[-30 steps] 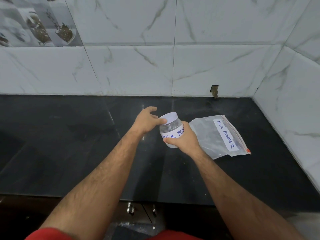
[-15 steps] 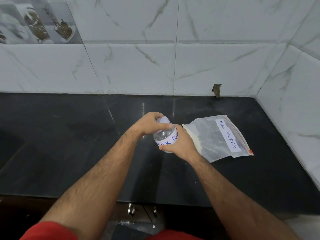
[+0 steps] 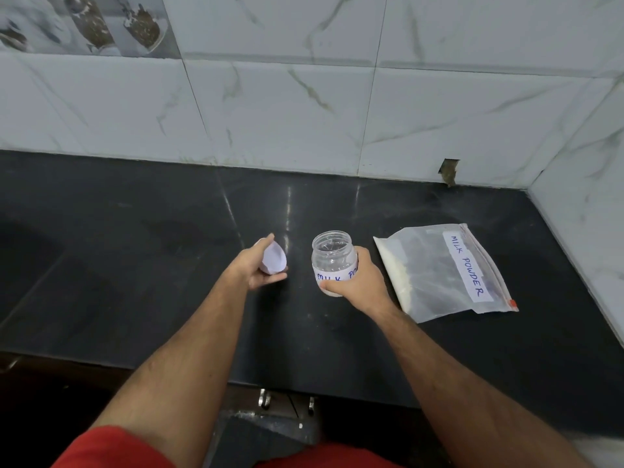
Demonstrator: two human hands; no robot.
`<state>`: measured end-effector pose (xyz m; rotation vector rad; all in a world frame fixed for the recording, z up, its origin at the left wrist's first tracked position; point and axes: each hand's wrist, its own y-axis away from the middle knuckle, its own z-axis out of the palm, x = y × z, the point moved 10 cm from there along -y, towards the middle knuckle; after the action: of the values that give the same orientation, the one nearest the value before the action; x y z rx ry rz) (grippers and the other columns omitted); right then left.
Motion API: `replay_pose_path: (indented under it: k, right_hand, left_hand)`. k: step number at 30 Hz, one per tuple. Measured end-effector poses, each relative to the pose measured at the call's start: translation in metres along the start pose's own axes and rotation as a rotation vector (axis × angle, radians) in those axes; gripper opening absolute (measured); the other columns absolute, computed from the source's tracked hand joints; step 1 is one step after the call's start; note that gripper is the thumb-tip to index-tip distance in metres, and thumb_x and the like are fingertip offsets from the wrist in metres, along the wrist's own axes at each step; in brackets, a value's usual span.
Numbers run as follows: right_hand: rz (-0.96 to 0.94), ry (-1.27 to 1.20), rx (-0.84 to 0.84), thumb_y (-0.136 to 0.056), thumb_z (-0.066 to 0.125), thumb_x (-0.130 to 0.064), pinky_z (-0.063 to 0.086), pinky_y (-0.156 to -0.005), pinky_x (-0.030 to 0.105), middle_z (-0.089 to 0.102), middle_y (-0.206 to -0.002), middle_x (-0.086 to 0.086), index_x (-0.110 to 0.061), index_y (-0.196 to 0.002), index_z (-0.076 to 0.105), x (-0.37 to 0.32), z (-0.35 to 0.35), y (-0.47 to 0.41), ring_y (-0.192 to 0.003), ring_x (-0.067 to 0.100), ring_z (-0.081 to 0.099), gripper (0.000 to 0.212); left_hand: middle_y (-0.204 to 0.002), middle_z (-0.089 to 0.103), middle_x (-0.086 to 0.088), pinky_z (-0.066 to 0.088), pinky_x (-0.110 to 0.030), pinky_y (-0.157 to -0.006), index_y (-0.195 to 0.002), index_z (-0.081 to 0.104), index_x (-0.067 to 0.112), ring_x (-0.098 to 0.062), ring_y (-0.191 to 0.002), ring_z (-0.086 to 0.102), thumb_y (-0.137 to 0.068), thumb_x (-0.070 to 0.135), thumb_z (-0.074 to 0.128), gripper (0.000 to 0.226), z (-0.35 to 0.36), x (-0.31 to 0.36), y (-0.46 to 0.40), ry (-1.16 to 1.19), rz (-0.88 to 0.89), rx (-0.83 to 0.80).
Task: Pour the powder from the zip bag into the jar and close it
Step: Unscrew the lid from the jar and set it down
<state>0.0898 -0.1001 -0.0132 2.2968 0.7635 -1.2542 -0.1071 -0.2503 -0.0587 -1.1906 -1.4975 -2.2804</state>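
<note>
A clear plastic jar (image 3: 332, 256) with a white label reading "MILK PO..." stands upright on the black counter (image 3: 135, 251), its mouth uncovered. My right hand (image 3: 359, 282) grips its lower body from the right. My left hand (image 3: 260, 268) holds the white lid (image 3: 274, 258) tilted on its side, a short way left of the jar. To the right lies a zip bag (image 3: 435, 275) flat on the counter, labelled "MILK POWDER", with white powder gathered along its left edge and a red slider at its lower right corner.
White marble tiles form the wall (image 3: 304, 106) behind and on the right, meeting in a corner. The counter's front edge (image 3: 304, 390) runs just below my forearms, with metal cabinet handles (image 3: 265, 398) under it.
My left hand has taken the lid off the jar and moved it left. The jar has come down from a tilted hold to stand upright on the counter.
</note>
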Motion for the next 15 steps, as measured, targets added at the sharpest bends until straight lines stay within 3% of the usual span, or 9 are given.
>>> replay_pose_path:
  k: [3, 6, 9, 11, 13, 15]
  right_hand:
    - [0.03, -0.019, 0.008, -0.055, 0.093, -0.033, 0.051, -0.076, 0.018, 0.066, -0.11, -0.014, -0.029, -0.119, 0.05, 0.002, 0.005, 0.002, -0.098, 0.005, 0.066, 0.077]
    - [0.018, -0.026, 0.043, -0.054, 0.094, -0.031, 0.05, -0.071, 0.013, 0.067, -0.102, -0.014, -0.032, -0.107, 0.054, -0.002, 0.005, 0.004, -0.091, 0.001, 0.067, 0.066]
    - [0.005, -0.017, 0.043, -0.052, 0.094, -0.037, 0.054, -0.073, 0.017, 0.067, -0.101, -0.014, -0.03, -0.107, 0.058, -0.003, 0.008, 0.005, -0.09, 0.0, 0.068, 0.066]
    - [0.008, -0.006, 0.05, -0.049, 0.092, -0.045, 0.057, -0.078, 0.021, 0.066, -0.107, -0.013, -0.029, -0.112, 0.058, 0.001, 0.009, 0.006, -0.094, 0.003, 0.068, 0.074]
    - [0.013, -0.012, 0.045, -0.05, 0.092, -0.045, 0.054, -0.079, 0.02, 0.065, -0.109, -0.014, -0.029, -0.114, 0.055, 0.003, 0.009, 0.007, -0.096, 0.004, 0.066, 0.076]
    - [0.016, -0.007, 0.038, -0.052, 0.093, -0.043, 0.053, -0.081, 0.02, 0.064, -0.112, -0.014, -0.029, -0.117, 0.053, 0.005, 0.01, 0.008, -0.098, 0.005, 0.066, 0.077]
  left_hand:
    - [-0.139, 0.05, -0.022, 0.061, -0.036, -0.049, -0.138, 0.047, 0.005, -0.038, -0.105, 0.065, -0.092, 0.018, 0.067, 0.052, -0.023, -0.009, -0.012, -0.119, 0.059, 0.099]
    - [-0.133, 0.056, -0.022, 0.06, -0.034, -0.05, -0.133, 0.052, 0.001, -0.031, -0.087, 0.067, -0.092, 0.007, 0.064, 0.044, -0.032, -0.009, -0.017, -0.269, 0.135, 0.167]
    - [-0.121, 0.063, -0.013, 0.061, -0.037, -0.057, -0.123, 0.058, 0.008, -0.032, -0.068, 0.072, -0.087, 0.011, 0.067, 0.037, -0.039, 0.0, -0.014, -0.557, 0.206, 0.304]
    - [-0.111, 0.065, -0.009, 0.055, -0.032, -0.052, -0.116, 0.059, 0.011, -0.032, -0.063, 0.072, -0.085, 0.018, 0.07, 0.034, -0.041, 0.008, -0.008, -0.733, 0.26, 0.39]
    - [-0.11, 0.066, -0.011, 0.058, -0.034, -0.061, -0.115, 0.059, 0.009, -0.033, -0.073, 0.073, -0.082, 0.025, 0.074, 0.04, -0.04, 0.013, -0.004, -0.846, 0.317, 0.447]
    - [-0.117, 0.064, -0.014, 0.054, -0.035, -0.074, -0.119, 0.059, 0.008, -0.036, -0.097, 0.068, -0.08, 0.033, 0.075, 0.049, -0.039, 0.014, -0.002, -0.991, 0.335, 0.494]
